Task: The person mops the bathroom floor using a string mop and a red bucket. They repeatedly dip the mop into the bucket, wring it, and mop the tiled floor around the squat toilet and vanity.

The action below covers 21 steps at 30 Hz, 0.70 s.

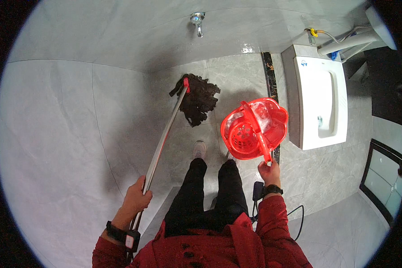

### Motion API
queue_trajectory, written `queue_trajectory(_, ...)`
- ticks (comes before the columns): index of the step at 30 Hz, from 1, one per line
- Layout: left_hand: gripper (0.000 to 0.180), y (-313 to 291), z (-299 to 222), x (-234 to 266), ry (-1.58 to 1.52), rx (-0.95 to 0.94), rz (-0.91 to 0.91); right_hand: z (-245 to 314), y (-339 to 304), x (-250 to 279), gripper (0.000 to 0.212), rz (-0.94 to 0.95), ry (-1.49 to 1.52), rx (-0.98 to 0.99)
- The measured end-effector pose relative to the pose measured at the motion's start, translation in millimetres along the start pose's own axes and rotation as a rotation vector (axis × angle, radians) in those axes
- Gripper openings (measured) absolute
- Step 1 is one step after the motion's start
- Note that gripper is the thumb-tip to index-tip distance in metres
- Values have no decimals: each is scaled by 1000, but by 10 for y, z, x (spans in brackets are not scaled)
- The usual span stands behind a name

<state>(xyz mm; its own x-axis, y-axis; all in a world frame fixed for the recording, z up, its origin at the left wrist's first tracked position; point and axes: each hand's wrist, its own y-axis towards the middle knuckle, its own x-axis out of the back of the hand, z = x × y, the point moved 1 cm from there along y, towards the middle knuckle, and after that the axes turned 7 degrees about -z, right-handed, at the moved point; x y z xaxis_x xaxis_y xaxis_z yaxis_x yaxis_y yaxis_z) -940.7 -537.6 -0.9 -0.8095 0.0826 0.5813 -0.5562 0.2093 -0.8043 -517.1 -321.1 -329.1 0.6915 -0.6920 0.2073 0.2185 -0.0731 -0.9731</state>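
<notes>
My left hand point(136, 196) is closed around the metal handle of a mop point(164, 134). The mop's dark, wet-looking strands point(201, 102) lie spread on the grey floor by the far wall, joined to the handle by a red head piece. At the right, my right hand point(269, 173) grips the end of the handle of a red plastic mop bucket point(279, 117). A round wringer basket point(244, 137) with holes sits in the bucket's left part. Whitish water or foam shows in the other part. Whether the bucket touches the floor I cannot tell.
A metal tap point(197, 22) sticks out of the far wall. A white squat toilet point(310, 102) stands on a raised block at the right, past a dark floor strip point(270, 73). Above it run a pipe point(350, 42) and hoses. A tiled wall point(53, 147) borders the left.
</notes>
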Motion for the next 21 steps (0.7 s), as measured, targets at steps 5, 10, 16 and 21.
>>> queue_trajectory(5,68,-242,134,13,-207,-20,82,-150,-587,-138,41,-422,-918,1234)
queue_trajectory(10,68,-894,569,185,-430,241,233,-726,-1466,-695,36,397,-1016,1908)
queue_trajectory(16,54,-1979,942,333,-322,303,165,-2379,-2688,-815,60,1747,-1114,1782)
queue_trajectory(21,66,-2848,928,239,-246,329,124,-3271,-3261,-400,36,2369,-1773,1647)
